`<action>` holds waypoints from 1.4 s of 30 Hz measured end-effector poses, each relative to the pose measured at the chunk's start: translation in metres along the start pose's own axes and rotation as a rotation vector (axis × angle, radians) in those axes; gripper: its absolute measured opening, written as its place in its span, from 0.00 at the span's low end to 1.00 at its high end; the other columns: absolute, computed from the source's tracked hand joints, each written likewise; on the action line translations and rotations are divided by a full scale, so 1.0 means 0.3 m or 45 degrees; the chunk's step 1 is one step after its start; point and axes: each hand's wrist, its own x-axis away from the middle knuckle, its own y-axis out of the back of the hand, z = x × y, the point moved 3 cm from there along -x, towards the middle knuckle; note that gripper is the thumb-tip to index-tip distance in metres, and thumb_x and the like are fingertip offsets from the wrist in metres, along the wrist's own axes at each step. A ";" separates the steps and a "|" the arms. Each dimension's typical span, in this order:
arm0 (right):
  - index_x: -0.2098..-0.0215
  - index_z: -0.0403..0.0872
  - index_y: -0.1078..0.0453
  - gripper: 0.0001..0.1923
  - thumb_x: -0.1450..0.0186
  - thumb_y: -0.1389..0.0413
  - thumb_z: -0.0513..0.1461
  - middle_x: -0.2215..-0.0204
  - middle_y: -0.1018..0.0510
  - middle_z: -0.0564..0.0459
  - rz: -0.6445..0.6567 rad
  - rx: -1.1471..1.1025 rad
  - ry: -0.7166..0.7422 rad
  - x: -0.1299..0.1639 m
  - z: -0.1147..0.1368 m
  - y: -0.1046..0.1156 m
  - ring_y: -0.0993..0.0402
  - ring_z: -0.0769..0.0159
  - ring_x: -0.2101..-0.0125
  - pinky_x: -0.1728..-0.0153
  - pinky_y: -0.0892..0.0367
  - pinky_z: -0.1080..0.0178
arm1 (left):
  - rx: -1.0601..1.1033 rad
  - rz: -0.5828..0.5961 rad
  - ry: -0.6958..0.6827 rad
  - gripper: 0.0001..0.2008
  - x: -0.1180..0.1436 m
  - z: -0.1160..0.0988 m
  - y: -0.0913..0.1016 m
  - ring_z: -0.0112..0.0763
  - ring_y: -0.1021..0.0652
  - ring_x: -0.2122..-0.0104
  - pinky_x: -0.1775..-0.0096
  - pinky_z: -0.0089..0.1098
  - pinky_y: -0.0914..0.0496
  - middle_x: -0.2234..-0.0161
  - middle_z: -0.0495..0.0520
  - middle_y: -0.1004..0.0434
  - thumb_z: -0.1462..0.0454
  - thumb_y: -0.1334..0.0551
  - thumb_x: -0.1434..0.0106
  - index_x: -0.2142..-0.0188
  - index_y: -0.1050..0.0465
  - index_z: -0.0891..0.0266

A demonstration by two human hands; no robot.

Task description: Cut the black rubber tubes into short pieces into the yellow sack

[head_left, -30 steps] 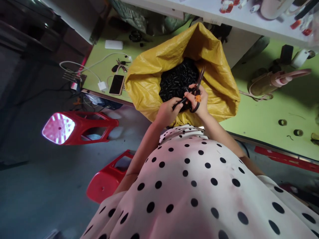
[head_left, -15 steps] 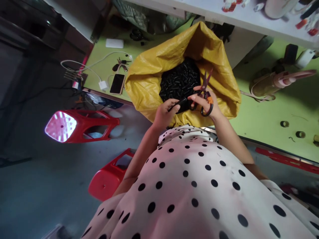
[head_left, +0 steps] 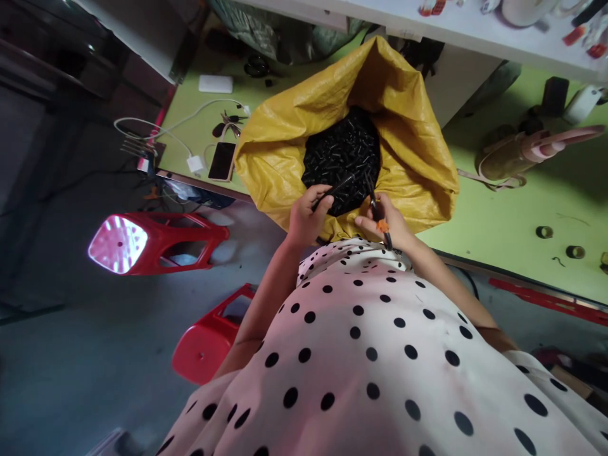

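My left hand (head_left: 308, 214) pinches a thin black strip (head_left: 338, 185) that slants up to the right over the bag's opening. My right hand (head_left: 386, 220) is closed on scissors (head_left: 374, 201) with dark blades and an orange patch on the handle. Their blades point away from me, near the strip's free end; I cannot tell whether they touch it. Beneath both hands a yellow woven bag (head_left: 280, 130) gapes wide, its rim folded outward. A mass of small black tube-like pieces (head_left: 339, 149) fills its middle.
On the green table (head_left: 503, 228) a phone (head_left: 221, 161), keys (head_left: 230, 121) and a white charger (head_left: 194, 164) lie left. A pink-strapped bottle (head_left: 508, 157) stands right. A white shelf (head_left: 456, 31) overhangs the back. Red stools (head_left: 202, 354) stand on the floor at left.
The scissors have swung from pointing up and right to pointing away from me over the black pieces. My right hand has dropped a little toward me. My left hand still holds the black strip.
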 end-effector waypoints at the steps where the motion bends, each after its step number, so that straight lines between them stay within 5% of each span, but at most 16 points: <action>1: 0.51 0.53 0.36 0.34 0.43 0.27 0.59 0.70 0.24 0.58 0.063 0.060 -0.045 0.017 -0.008 -0.012 0.27 0.61 0.71 0.66 0.33 0.57 | -0.023 0.009 -0.030 0.13 -0.001 -0.006 0.008 0.36 0.16 0.55 0.49 0.35 0.22 0.55 0.55 0.14 0.58 0.38 0.29 0.49 0.22 0.60; 10: 0.49 0.52 0.37 0.30 0.37 0.35 0.60 0.68 0.20 0.55 0.177 0.323 -0.101 0.021 0.022 -0.071 0.25 0.59 0.69 0.65 0.36 0.59 | -0.254 0.193 -0.197 0.14 0.006 -0.031 -0.034 0.39 0.16 0.49 0.43 0.38 0.23 0.50 0.55 0.12 0.60 0.40 0.28 0.49 0.17 0.59; 17: 0.63 0.52 0.36 0.30 0.34 0.42 0.68 0.77 0.31 0.58 0.103 0.332 -0.040 0.016 -0.006 -0.073 0.34 0.63 0.74 0.70 0.43 0.61 | -0.354 0.268 -0.230 0.16 -0.024 0.002 0.007 0.41 0.16 0.47 0.42 0.39 0.24 0.47 0.58 0.13 0.61 0.40 0.28 0.47 0.17 0.60; 23: 0.68 0.51 0.36 0.34 0.37 0.41 0.71 0.80 0.35 0.59 0.019 0.189 -0.008 0.013 -0.022 -0.088 0.40 0.67 0.77 0.73 0.45 0.62 | -0.280 0.290 -0.161 0.15 -0.026 0.013 -0.004 0.42 0.16 0.46 0.39 0.41 0.25 0.46 0.58 0.13 0.61 0.39 0.28 0.48 0.17 0.60; 28: 0.62 0.50 0.31 0.34 0.43 0.32 0.68 0.78 0.33 0.59 -0.058 -0.096 -0.005 -0.006 -0.001 -0.086 0.39 0.68 0.77 0.75 0.43 0.63 | -0.199 0.299 -0.073 0.13 -0.004 0.019 -0.034 0.42 0.16 0.47 0.40 0.42 0.24 0.48 0.57 0.12 0.61 0.37 0.30 0.49 0.17 0.58; 31: 0.56 0.51 0.30 0.35 0.44 0.31 0.67 0.77 0.31 0.59 -0.041 -0.236 -0.028 -0.026 0.017 -0.085 0.36 0.67 0.79 0.77 0.40 0.62 | -0.095 0.467 -0.082 0.12 0.019 0.024 -0.071 0.39 0.15 0.52 0.46 0.40 0.23 0.53 0.55 0.12 0.60 0.35 0.31 0.50 0.19 0.57; 34: 0.55 0.51 0.31 0.33 0.41 0.33 0.65 0.76 0.30 0.58 -0.190 -0.261 0.046 -0.047 0.036 -0.063 0.34 0.66 0.80 0.77 0.38 0.61 | 0.095 0.554 -0.075 0.16 0.038 0.040 -0.105 0.37 0.16 0.54 0.48 0.38 0.23 0.54 0.54 0.14 0.59 0.33 0.32 0.46 0.23 0.58; 38: 0.54 0.53 0.33 0.31 0.37 0.35 0.65 0.75 0.32 0.58 -0.366 -0.204 0.111 -0.048 0.028 -0.007 0.35 0.65 0.78 0.75 0.38 0.60 | 0.151 0.401 0.053 0.12 0.031 0.076 -0.083 0.32 0.19 0.62 0.56 0.33 0.24 0.62 0.51 0.18 0.58 0.36 0.31 0.50 0.24 0.59; 42: 0.57 0.54 0.38 0.34 0.41 0.33 0.66 0.76 0.35 0.61 -0.062 -0.005 -0.049 0.002 -0.007 0.007 0.39 0.65 0.76 0.73 0.42 0.60 | 0.117 0.120 0.057 0.13 -0.002 0.074 0.002 0.32 0.19 0.62 0.57 0.32 0.25 0.62 0.52 0.18 0.56 0.37 0.31 0.51 0.23 0.59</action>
